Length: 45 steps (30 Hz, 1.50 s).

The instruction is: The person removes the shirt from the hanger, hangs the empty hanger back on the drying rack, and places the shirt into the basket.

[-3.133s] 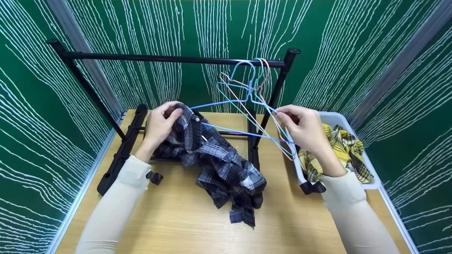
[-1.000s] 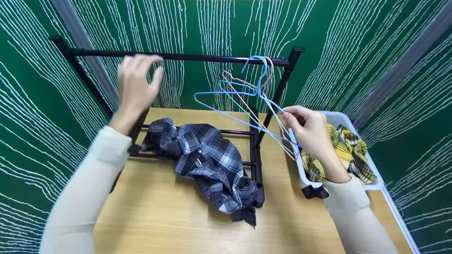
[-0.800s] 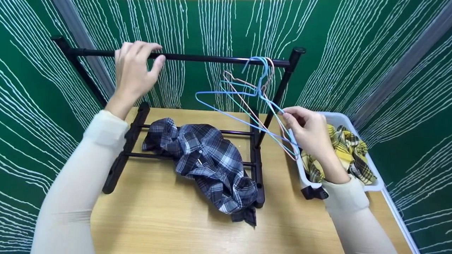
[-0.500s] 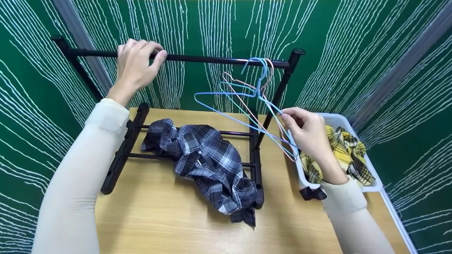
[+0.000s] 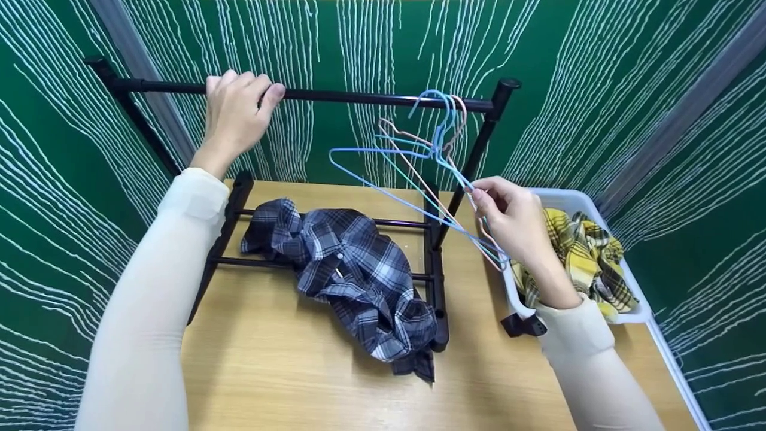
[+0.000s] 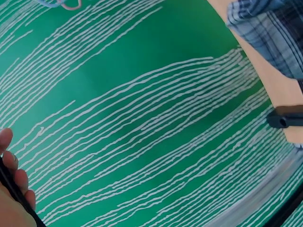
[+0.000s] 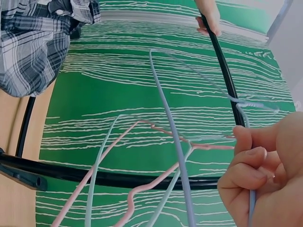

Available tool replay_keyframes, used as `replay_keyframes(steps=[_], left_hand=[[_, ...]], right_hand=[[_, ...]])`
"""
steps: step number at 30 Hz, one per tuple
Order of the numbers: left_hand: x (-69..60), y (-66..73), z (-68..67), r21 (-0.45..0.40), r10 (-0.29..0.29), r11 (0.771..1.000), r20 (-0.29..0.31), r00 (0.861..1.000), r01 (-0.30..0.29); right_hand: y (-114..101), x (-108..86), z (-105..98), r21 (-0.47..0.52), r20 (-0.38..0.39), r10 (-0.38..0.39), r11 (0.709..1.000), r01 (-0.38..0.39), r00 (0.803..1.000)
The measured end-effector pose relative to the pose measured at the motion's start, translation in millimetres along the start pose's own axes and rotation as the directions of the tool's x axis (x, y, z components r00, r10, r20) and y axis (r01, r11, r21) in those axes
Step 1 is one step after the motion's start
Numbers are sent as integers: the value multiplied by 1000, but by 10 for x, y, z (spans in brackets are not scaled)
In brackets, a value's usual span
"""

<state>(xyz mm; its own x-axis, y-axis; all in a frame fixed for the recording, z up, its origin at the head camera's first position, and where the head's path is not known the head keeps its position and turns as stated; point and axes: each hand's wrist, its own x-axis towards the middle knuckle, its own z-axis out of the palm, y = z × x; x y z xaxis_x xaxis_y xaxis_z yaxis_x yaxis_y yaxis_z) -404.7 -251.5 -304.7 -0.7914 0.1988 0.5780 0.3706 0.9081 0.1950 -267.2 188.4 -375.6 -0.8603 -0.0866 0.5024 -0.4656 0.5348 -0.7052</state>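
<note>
My left hand (image 5: 235, 114) grips the black top bar (image 5: 347, 97) of a clothes rack, fingers over it and thumb in front. In the left wrist view, its fingertips (image 6: 21, 182) show past the bar at the left edge. My right hand (image 5: 513, 218) pinches the right shoulder of a blue hanger (image 5: 383, 193), whose hook is at the bar's right end. A pink hanger (image 5: 459, 106) and a teal hanger (image 7: 97, 163) hang close behind it. Below, a dark blue-grey plaid shirt (image 5: 365, 257) lies crumpled across the rack's base bars.
A white bin (image 5: 583, 197) at the right contains yellow plaid cloth (image 5: 589, 251). The rack's right post (image 5: 476, 149) stands just behind the hangers. Green walls with white streaks enclose the wooden table (image 5: 311, 377).
My left hand let go of the plaid shirt, which dropped onto the base bars, and rose to grip the top bar. Lately the blue hanger has risen slightly in my right hand.
</note>
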Motion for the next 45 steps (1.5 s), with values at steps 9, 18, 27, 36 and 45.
replay_keyframes(steps=[9,18,27,36,45], left_hand=[[-5,-27,62,-11,18,1000,-48,999,-18],[-11,-24,73,-23,19,1000,-57,998,-21],[-16,-38,83,-24,13,1000,-56,998,-14],[5,-23,98,-26,19,999,-52,998,-20],[-17,-38,94,-24,25,999,-73,997,-27]], right_hand=[[-48,86,84,40,-4,73,997,-73,997],[-53,225,251,63,-36,122,991,-120,992],[-3,281,451,132,-50,168,978,-160,984],[95,230,569,139,-76,204,971,-192,976],[232,178,613,31,-125,156,988,-153,980]])
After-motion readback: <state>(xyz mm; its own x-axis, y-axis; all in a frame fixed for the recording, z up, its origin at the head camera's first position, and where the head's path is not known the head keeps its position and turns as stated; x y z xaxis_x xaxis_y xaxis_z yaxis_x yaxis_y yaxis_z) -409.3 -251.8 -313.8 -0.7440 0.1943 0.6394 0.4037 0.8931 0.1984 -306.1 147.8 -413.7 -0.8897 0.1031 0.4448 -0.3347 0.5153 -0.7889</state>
